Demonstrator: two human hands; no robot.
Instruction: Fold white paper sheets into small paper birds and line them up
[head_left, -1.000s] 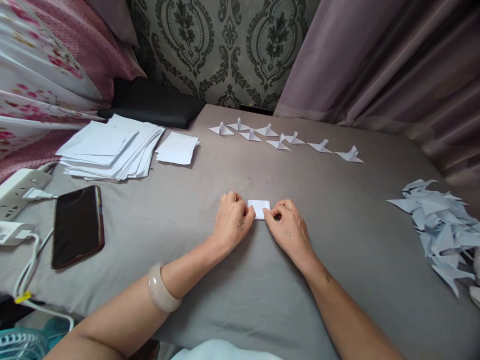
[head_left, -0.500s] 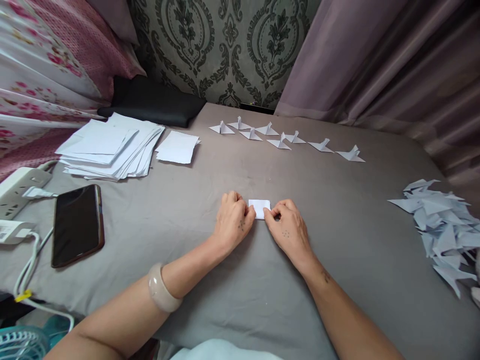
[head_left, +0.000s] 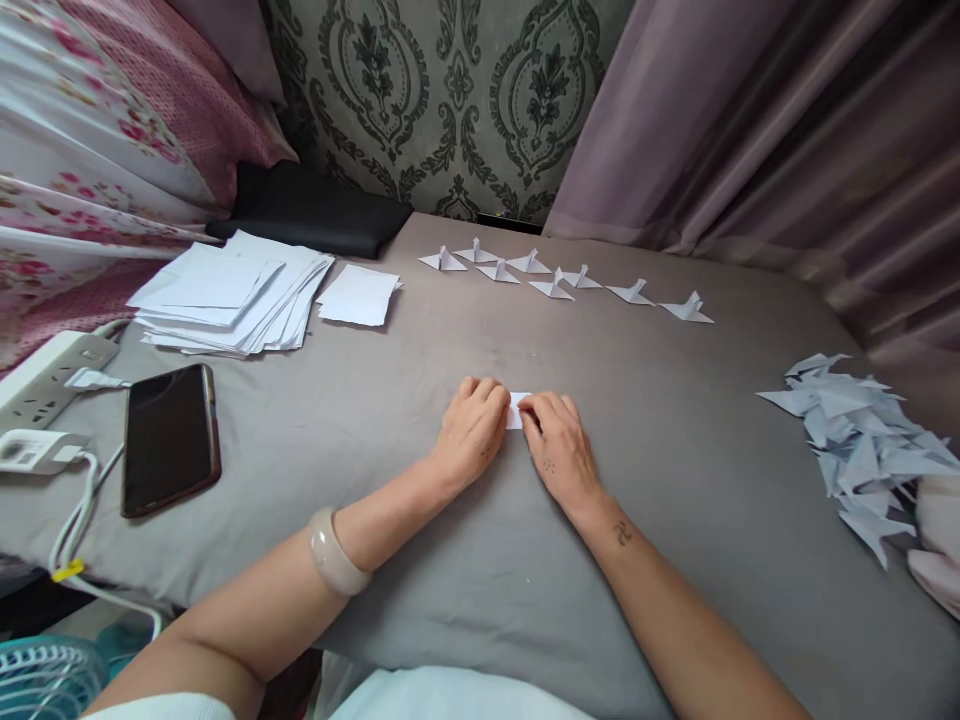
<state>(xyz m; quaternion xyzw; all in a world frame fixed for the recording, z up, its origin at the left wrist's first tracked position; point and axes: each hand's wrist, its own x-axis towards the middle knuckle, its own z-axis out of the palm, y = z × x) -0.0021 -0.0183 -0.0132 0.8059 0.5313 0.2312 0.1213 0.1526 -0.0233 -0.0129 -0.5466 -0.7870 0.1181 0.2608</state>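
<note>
At left we've a large paper stack (head_left: 225, 295) and a smaller stack (head_left: 358, 297), apparently still unfolded. Our left hand (head_left: 474, 425) covers one edge of a small white paper (head_left: 515, 413), its exact grip hidden; our right hand's (head_left: 559, 440) fingers pinch the other, folding seemingly unfinished. Behind, eight folded figures (head_left: 553, 288) stand; far right, a heap of folded pieces (head_left: 862, 430) looks done.
</note>
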